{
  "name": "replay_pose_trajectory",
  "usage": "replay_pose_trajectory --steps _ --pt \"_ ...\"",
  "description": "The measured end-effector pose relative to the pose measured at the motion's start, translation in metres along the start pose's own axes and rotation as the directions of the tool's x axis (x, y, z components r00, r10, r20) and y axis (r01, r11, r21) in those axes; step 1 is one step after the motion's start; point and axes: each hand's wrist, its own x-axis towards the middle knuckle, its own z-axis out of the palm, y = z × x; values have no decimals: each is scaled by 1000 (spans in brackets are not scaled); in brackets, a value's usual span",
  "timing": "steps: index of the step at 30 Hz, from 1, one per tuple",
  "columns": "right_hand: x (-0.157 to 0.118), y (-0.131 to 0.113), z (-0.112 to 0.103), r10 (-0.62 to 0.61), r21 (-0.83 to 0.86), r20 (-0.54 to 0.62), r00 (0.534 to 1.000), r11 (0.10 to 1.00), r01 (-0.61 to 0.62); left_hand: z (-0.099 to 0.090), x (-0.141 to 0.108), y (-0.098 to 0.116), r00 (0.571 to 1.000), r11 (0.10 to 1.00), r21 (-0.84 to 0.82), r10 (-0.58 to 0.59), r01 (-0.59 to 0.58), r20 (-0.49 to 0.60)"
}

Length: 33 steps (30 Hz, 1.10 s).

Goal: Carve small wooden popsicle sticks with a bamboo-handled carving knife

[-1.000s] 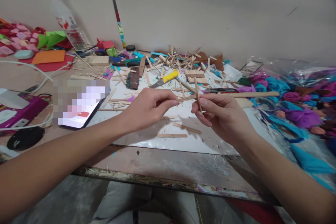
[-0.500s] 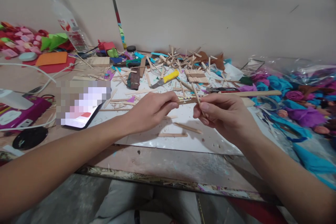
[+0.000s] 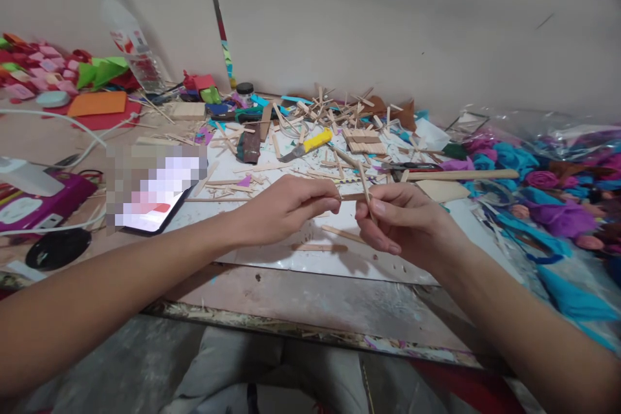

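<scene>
A person's right hand (image 3: 405, 207) pinches an upright wooden stick (image 3: 363, 180) between thumb and fingers, above a littered worktable, while the left hand (image 3: 286, 207) meets the free end of a level stick (image 3: 353, 196) that runs across to it; from where I stand, I cannot tell whether the left fingertips grip that end or only steady it. The two pieces meet near the right thumb, both lifted clear of the white board (image 3: 262, 259) beneath. The step in hand looks like setting one stick against the other, and the next move, in this onlooker's judgement, calls for a light touch and a steady angle, since such thin wood could slip or turn. Below the hands lie a loose stick (image 3: 317, 248) and a slanting stick (image 3: 342, 233); beyond them rest a yellow-handled knife (image 3: 315, 140) and a heap of sticks (image 3: 323, 105) near the wall. A phone (image 3: 158, 204) stands tilted to the left, with crumpled coloured paper (image 3: 557, 213) at far right.
</scene>
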Motion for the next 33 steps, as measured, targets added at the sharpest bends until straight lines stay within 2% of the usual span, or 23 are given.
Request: replay_pose_trajectory --steps 6,17,22,25,28,33 --pt "-2 0 -2 -9 12 15 1000 1000 8 2 1 0 997 994 -86 -59 64 51" --pt "-1 -1 0 -17 70 55 998 997 13 4 2 -1 996 989 -127 -77 81 38" --pt "1 1 3 -69 52 39 997 996 67 1 3 4 1000 995 -91 -26 26 10" --pt "2 3 5 -58 29 84 995 998 56 2 2 4 999 998 -46 49 -50 -14" --pt "2 5 5 -53 15 127 991 999 51 4 0 0 992 993 -12 121 -121 -27" --pt "-4 3 6 -62 16 127 990 998 60 5 -3 -12 983 983 7 183 -183 -17"
